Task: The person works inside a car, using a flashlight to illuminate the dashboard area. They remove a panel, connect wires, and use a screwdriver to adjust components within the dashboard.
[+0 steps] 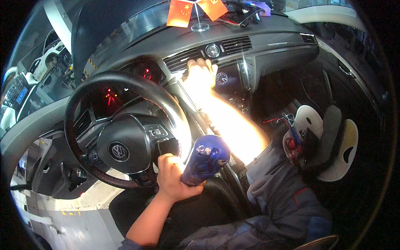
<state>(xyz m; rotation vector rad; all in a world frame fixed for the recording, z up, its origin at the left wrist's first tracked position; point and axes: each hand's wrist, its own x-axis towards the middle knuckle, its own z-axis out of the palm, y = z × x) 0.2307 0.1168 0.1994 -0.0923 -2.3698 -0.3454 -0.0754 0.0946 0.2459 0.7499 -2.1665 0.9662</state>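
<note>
My left hand (pixel 171 179) is closed around a blue, rounded, cylinder-like thing (pixel 208 156) with a worn, scuffed top. Its exact kind I cannot make out. It is held upright beside the right side of the black steering wheel (pixel 75 100). My right hand (pixel 201 76) reaches to the dashboard, its fingers curled at the upper left of the centre screen (pixel 227 71), just below the air vent (pixel 182 59). Strong light washes out this hand and forearm, and what its fingertips grip is hidden.
A round clock (pixel 212 51) sits between the vents. Two small red flags (pixel 180 13) on a clear stand are on the dashboard top. To the right lie white-edged slippers (pixel 309 121) and a bundle of thin wires (pixel 287 121). The driver's door (pixel 62 171) is open at left.
</note>
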